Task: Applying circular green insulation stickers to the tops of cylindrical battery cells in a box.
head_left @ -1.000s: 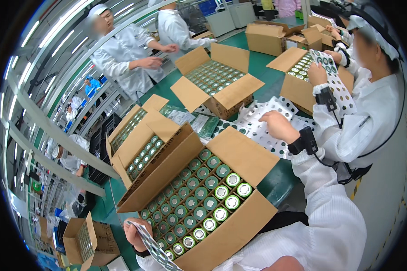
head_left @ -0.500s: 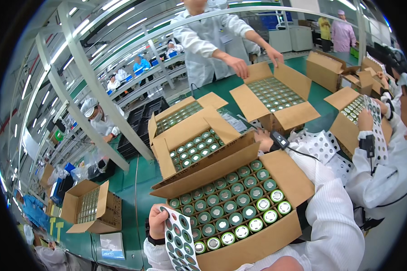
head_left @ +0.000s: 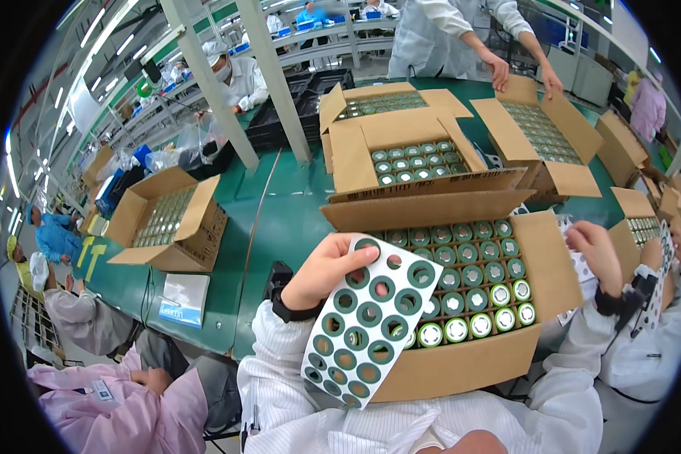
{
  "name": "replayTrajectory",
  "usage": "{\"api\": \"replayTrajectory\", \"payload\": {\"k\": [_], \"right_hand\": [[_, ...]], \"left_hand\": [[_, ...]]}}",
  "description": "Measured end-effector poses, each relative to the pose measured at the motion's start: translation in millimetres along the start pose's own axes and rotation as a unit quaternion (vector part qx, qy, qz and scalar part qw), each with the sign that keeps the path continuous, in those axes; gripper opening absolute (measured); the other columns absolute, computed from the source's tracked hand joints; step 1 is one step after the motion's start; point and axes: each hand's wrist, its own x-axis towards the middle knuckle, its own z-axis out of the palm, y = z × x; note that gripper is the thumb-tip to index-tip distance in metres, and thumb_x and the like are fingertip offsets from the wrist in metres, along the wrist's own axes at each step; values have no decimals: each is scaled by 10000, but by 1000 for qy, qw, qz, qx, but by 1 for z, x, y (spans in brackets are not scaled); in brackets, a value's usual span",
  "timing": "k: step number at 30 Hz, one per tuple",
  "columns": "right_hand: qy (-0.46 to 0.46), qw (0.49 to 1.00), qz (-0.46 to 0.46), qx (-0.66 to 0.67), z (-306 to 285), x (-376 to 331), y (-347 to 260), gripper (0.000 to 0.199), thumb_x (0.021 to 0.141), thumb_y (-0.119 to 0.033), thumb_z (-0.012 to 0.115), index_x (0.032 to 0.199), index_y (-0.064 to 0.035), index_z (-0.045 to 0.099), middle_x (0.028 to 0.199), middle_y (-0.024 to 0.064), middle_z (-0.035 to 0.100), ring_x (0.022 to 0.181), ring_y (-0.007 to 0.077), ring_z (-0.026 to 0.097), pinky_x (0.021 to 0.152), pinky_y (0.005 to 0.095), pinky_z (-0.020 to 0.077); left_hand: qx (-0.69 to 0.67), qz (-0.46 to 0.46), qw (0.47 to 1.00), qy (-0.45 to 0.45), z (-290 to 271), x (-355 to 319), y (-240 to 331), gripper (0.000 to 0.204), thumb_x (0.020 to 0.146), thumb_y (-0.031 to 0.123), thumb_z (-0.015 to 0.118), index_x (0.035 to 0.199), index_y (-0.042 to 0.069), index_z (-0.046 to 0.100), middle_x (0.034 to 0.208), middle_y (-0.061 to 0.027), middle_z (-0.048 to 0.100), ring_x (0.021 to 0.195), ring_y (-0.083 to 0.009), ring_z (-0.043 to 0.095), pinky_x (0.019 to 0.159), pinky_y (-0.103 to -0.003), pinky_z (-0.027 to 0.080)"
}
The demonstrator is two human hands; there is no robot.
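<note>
My left hand [head_left: 327, 266] grips the top edge of a white sheet of green ring stickers [head_left: 368, 312] between thumb and fingers. Several rings on the sheet have see-through centres. The sheet hangs tilted over the front left corner of an open cardboard box [head_left: 454, 371]. Rows of cylindrical battery cells [head_left: 473, 274] stand upright in that box, between card dividers. Most cell tops look dark green; several at the front right show bright green rims and bare metal [head_left: 501, 295]. My right hand [head_left: 596, 253] is raised beside the box's right flap, fingers loosely bent and apart, nothing visible in them.
Behind stand more open boxes of cells [head_left: 416, 160], one of them [head_left: 541, 132] under a co-worker's hands. A smaller open box [head_left: 181, 234] and a flat plastic packet [head_left: 183, 299] lie on the green table [head_left: 280, 219] to the left. Other people sit close on both sides.
My view has swung to the left. My right hand has come back from behind the box's rear flap to its right side. The sticker sheet in my left hand is lifted and turned more toward me.
</note>
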Motion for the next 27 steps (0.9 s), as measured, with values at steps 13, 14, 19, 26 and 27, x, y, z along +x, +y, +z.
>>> {"api": "replayTrajectory", "payload": {"k": [13,14,19,26,27], "right_hand": [[-25,903,-428,26,85,-24,-222,202,766,-89,693,954,-69,623,866,85,620,803,265,622,694,364,505],[-38,912,-404,59,87,-28,-226,192,760,-81,700,935,-61,624,838,93,626,768,269,631,672,356,506],[-34,920,-372,122,87,-40,-233,180,710,14,736,861,-24,645,796,94,630,675,225,631,579,302,494],[5,899,-424,106,89,-45,-235,190,697,29,732,867,-26,668,807,97,628,699,249,626,600,326,497],[19,897,-431,96,91,-45,-235,200,693,29,734,875,-29,673,816,97,627,705,254,623,604,332,498]], "left_hand": [[-23,52,994,-91,12,-15,9,305,968,170,519,1233,22,553,1070,-45,653,934,-99,627,819,-228,510],[-35,54,993,-100,9,-17,7,306,965,171,526,1233,26,551,1076,-47,652,938,-104,629,818,-231,512],[-99,68,983,-139,7,-18,1,351,932,145,566,1252,5,531,1052,-79,666,927,-135,654,830,-249,522],[-117,52,973,-191,6,-15,-4,404,897,159,609,1261,1,536,1041,-68,664,912,-104,644,818,-227,512],[-114,48,975,-187,6,-17,-5,405,893,159,615,1261,8,541,1018,-56,667,895,-92,637,791,-211,505]]}}
